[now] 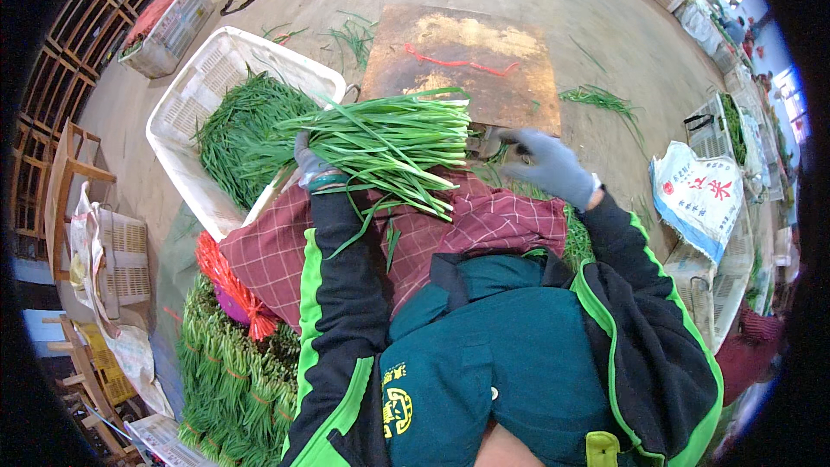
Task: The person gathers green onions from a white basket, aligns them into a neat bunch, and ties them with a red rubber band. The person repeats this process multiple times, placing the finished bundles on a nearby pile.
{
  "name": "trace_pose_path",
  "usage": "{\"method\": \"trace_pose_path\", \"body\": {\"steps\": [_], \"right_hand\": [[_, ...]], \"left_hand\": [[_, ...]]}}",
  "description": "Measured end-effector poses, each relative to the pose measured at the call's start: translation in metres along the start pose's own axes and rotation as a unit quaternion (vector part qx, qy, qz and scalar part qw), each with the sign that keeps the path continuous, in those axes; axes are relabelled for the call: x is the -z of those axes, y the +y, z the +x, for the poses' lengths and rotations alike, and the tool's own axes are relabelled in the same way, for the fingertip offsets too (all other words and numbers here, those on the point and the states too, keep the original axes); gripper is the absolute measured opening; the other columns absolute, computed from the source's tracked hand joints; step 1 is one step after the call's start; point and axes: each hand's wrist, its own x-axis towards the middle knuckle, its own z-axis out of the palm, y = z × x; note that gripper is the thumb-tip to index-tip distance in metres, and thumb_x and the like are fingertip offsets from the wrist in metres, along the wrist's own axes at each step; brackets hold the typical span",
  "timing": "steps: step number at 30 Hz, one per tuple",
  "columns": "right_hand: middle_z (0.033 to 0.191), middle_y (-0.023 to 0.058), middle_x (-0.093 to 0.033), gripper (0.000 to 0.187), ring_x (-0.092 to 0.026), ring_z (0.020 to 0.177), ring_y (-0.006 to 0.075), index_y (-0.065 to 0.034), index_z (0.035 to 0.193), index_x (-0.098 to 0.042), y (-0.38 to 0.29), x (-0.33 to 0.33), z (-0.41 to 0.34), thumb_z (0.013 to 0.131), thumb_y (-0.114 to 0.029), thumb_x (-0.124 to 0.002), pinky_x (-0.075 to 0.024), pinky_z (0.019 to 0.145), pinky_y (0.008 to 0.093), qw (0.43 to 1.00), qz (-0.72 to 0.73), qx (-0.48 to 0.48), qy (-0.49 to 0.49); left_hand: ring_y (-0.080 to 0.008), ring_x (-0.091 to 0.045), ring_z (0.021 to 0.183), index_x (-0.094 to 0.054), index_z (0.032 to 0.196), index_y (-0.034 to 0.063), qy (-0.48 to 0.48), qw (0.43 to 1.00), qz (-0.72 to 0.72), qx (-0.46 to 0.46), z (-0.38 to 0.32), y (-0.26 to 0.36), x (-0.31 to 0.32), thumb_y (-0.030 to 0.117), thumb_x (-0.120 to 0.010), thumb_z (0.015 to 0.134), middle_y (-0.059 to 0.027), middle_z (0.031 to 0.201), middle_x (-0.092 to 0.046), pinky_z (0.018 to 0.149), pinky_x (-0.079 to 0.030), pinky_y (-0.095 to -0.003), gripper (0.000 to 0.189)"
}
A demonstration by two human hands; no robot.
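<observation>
My gloved left hand [311,159] is closed around a thick bunch of Chinese chives [395,136], held sideways above my lap. Its pale stem ends point right, while the green leaf tips reach left over a white plastic crate [189,94]. More loose chives [249,136] lie inside that crate. To the right of the stem ends, my gloved right hand [548,165] is slightly blurred, with its fingers apart and nothing visible in them. Beyond the bunch, a red tie strip [460,65] lies across a worn wooden board [389,39].
Tied chive bundles [233,376] are stacked at lower left beside a hank of red ties [237,288]. Scattered chives [600,100] litter the concrete floor. A white woven sack [694,198] drapes over crates at right. A wooden frame [68,194] stands at left.
</observation>
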Motion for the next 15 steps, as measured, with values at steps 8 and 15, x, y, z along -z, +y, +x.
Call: {"method": "trace_pose_path", "body": {"steps": [8,15], "right_hand": [[0.089,0.0114,-0.067,0.024,-0.064,0.09,0.0346,-0.0096,0.102,-0.068,-0.016,-0.06,0.021,0.088,-0.029,-0.067,-0.0489,0.077,0.0478,0.983,-0.169,0.064,0.041],[0.086,0.0055,-0.062,0.016,-0.061,0.088,0.029,-0.0132,0.092,-0.068,0.016,-0.04,-0.01,0.084,-0.027,-0.067,-0.0465,0.078,0.043,0.963,-0.254,0.082,0.045]], "left_hand": [[-0.0418,-0.06,0.116,-0.061,0.125,-0.0024,0.095,0.995,-0.012,0.011,-0.043,0.001,-0.055,0.032,-0.045,0.093,-0.0243,0.128,-0.063,0.104,-0.047,-0.0541,0.049],[-0.041,-0.055,0.125,-0.05,0.137,-0.0118,0.099,0.994,0.043,-0.007,-0.063,-0.009,-0.075,0.03,-0.043,0.089,-0.0285,0.138,-0.055,0.112,-0.041,-0.051,0.063]]}}
